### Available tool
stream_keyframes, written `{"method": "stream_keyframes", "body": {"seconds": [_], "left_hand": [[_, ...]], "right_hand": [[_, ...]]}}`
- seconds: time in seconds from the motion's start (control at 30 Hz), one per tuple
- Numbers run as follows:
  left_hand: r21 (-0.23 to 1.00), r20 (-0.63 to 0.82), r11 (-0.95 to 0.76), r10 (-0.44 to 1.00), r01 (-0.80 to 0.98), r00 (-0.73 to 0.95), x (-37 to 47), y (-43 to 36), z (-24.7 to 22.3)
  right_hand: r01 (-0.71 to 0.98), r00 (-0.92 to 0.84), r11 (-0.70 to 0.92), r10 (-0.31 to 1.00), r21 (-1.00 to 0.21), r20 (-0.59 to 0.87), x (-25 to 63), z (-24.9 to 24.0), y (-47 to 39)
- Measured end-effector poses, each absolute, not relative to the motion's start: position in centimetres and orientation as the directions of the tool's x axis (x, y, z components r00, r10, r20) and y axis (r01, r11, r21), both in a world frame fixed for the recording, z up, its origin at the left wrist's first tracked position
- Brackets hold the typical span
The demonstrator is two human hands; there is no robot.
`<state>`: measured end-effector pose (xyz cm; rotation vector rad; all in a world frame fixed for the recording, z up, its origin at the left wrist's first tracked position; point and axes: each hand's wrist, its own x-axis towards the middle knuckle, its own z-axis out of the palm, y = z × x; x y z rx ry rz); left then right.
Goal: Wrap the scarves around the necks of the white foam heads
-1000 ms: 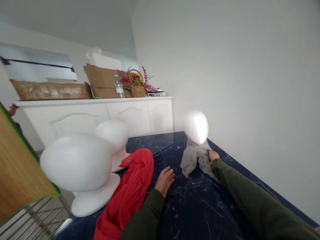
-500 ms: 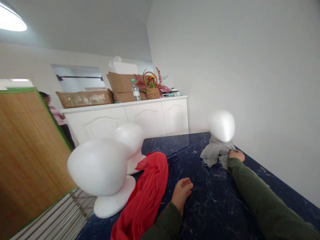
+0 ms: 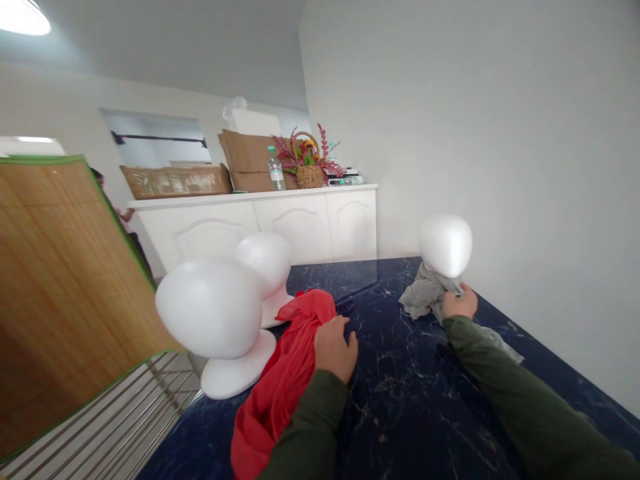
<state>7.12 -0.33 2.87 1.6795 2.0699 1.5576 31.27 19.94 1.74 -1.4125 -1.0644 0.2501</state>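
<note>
A white foam mannequin head [image 3: 445,244] stands at the far right of the dark marble table [image 3: 400,393], with a grey scarf [image 3: 424,297] bunched at its neck. My right hand [image 3: 460,303] grips that grey scarf just below the head. A red scarf [image 3: 287,370] lies across the table's left part. My left hand [image 3: 335,347] rests palm down on the red scarf's right edge. Two more white foam heads, a near one [image 3: 213,317] and a far one [image 3: 265,260], stand left of the red scarf.
A bamboo screen [image 3: 55,287] and a metal rack [image 3: 105,433] are at the left. A white cabinet [image 3: 255,223] behind the table carries cardboard boxes, a water bottle [image 3: 276,171] and a flower basket [image 3: 309,167]. A person stands partly hidden behind the screen.
My left hand turned palm down and moved left onto the red scarf. My right hand lifted a little, closing on the grey scarf under the head. The view swung left.
</note>
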Motion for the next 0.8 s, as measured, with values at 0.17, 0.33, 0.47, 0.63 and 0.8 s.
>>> {"method": "stream_keyframes", "body": {"seconds": [0.17,0.33,0.47,0.63,0.8], "left_hand": [[0.630,0.358,0.363,0.649,0.687,-0.671,3.2,-1.2,2.8],[0.612,0.329,0.380,0.674,0.693,-0.661,2.0,-1.3,3.0],[0.452,0.582,0.213,0.666,0.866,-0.467,4.1,-1.6,4.9],[0.177,0.697,-0.368,0.702,0.913,0.147,9.4,-2.6,5.4],[0.206,0.512,-0.562,0.759,0.801,0.402,12.8,-3.9,4.5]], "right_hand": [[0.330,-0.047,0.639,0.747,-0.695,0.664,24.5,-0.5,11.1],[0.000,-0.567,0.400,0.755,-0.916,0.330,19.1,-2.7,4.0],[-0.113,-0.608,-0.134,0.793,-0.985,-0.038,18.4,-1.5,3.2],[-0.330,-0.811,-0.593,0.577,-0.734,-0.102,20.7,1.3,4.2],[-0.500,-0.789,-0.532,0.606,-0.684,0.106,23.3,3.0,4.2]]}}
